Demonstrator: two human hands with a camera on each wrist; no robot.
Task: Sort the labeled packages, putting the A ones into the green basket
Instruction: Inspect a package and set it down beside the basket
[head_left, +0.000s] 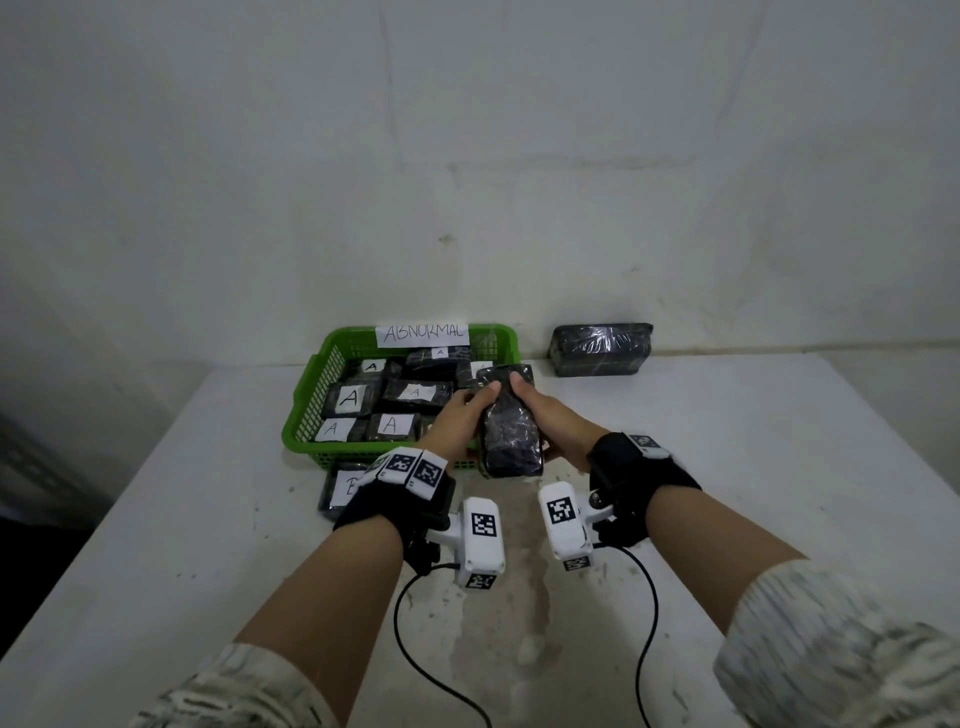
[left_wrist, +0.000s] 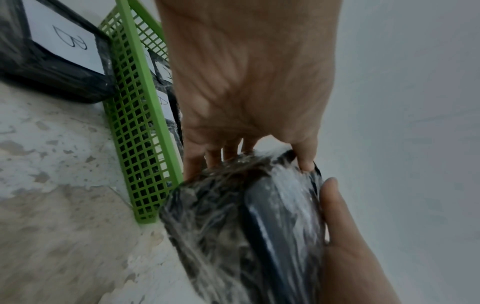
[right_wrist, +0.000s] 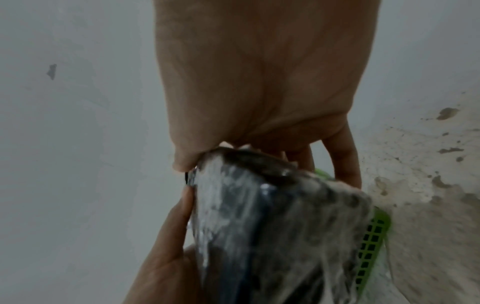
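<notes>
A black plastic-wrapped package (head_left: 510, 422) is held up between both hands over the near right corner of the green basket (head_left: 303, 410). My left hand (head_left: 464, 410) grips its left side and my right hand (head_left: 540, 410) its right side, thumbs on top. No label shows on the face turned toward me. In the left wrist view the left hand (left_wrist: 246, 102) grips the package (left_wrist: 233, 226) beside the basket wall (left_wrist: 140, 144). The right wrist view shows the right hand (right_wrist: 259, 92) on the same package (right_wrist: 272, 226). Several packages labeled A (head_left: 350, 399) lie in the basket.
A paper sign reading ABNORMAL (head_left: 422, 333) hangs on the basket's far rim. A package labeled B (head_left: 344, 488) lies on the white table (head_left: 779, 467) against the basket's near wall. Another unlabeled black package (head_left: 601, 349) sits at the back right by the wall.
</notes>
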